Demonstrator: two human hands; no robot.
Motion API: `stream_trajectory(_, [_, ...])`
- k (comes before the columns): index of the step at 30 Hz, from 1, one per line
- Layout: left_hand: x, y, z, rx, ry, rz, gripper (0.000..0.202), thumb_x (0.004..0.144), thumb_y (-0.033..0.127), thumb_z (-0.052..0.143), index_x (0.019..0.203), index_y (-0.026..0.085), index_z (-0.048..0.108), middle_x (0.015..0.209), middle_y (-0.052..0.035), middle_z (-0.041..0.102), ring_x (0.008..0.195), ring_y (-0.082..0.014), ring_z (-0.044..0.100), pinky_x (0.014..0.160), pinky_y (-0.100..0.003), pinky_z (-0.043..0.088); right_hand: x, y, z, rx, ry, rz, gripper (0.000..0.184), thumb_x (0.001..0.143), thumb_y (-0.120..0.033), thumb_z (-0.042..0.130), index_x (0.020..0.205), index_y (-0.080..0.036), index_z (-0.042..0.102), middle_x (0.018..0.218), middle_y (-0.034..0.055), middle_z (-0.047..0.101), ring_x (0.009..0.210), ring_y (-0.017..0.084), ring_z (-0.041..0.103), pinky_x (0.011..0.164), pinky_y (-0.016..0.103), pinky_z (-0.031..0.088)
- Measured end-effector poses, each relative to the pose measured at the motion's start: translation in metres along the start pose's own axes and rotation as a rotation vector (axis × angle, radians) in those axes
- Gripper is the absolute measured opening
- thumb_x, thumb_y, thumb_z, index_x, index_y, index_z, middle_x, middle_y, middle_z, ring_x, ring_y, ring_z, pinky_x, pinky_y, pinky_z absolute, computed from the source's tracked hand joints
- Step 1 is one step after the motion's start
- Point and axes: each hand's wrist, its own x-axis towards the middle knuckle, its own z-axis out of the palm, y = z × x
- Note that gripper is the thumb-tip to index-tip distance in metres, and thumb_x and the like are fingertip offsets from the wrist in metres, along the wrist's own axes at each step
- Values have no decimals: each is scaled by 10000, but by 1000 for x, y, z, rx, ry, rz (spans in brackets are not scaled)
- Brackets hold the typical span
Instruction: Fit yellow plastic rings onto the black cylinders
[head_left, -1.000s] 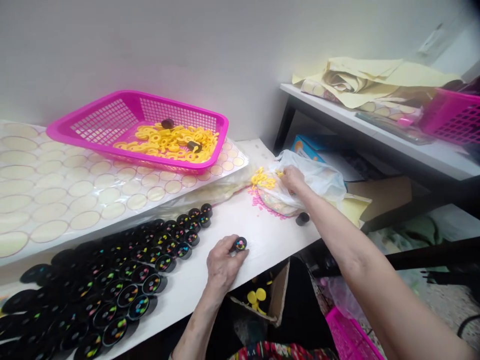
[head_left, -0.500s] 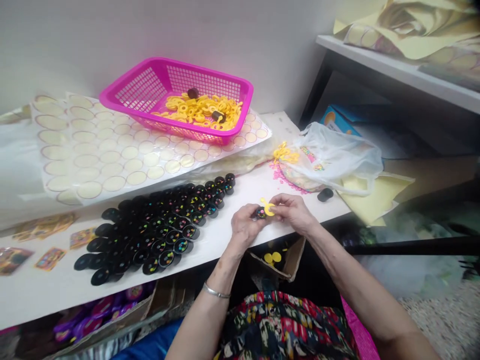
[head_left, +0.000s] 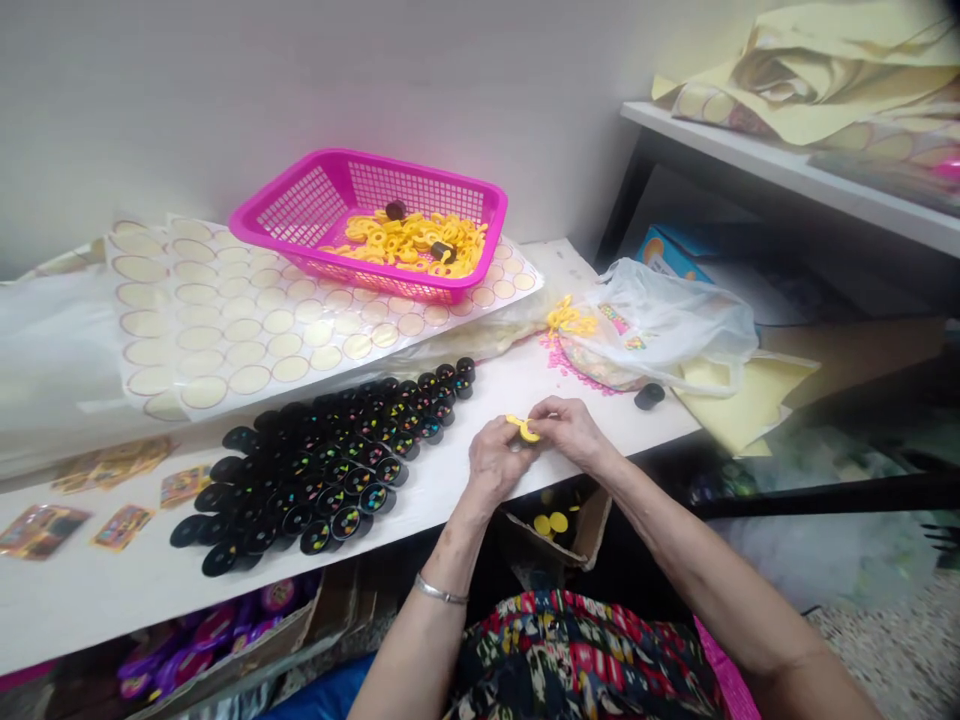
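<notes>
My left hand (head_left: 493, 462) and my right hand (head_left: 570, 432) meet over the front edge of the white table (head_left: 465, 470). Together they pinch a small yellow plastic ring piece (head_left: 523, 429). Under it sits a small black cap, mostly hidden by my left fingers. Just left of my hands lies a block of several black round caps (head_left: 330, 470) with coloured dots inside, set in rows. A lone black cap (head_left: 649, 396) lies to the right, beside a white plastic bag (head_left: 660, 320).
A pink mesh basket (head_left: 315, 200) of yellow rings sits at the back on sheets of round stickers (head_left: 247, 330). Pink bits and yellow rings (head_left: 566, 318) lie by the bag. Small printed cards (head_left: 112, 520) lie at left. A shelf (head_left: 787, 170) with yellow paper stands at right.
My right hand came back from the bag with a yellow ring piece and joined my left hand, which lifted its black cap. The yellow piece now lies flatter over the cap.
</notes>
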Motion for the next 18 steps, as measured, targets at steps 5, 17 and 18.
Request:
stream_trajectory(5, [-4,7,-7,-437,108,-268,190,700,255,561,795,138,677,587,12,575,493,-82,462,467,-207,354,-1,4,3,148,10,73,72,590,-198,628,627,-136,632,545,-29,567,501,79,461,491,212,357])
stream_trajectory(17, [-1,31,18,-656,204,-490,367,676,462,642,628,104,577,384,58,454,336,-42,358,365,-174,241,-6,14,18,541,123,254,197,574,-294,679,636,-123,604,423,-42,514,347,41,408,334,154,268])
stream_trajectory(18, [-1,31,18,-644,210,-484,365,675,460,645,624,105,574,384,60,453,337,-43,360,364,-174,242,-7,16,19,544,134,259,216,596,-322,673,643,-123,604,410,-42,508,339,44,411,328,153,276])
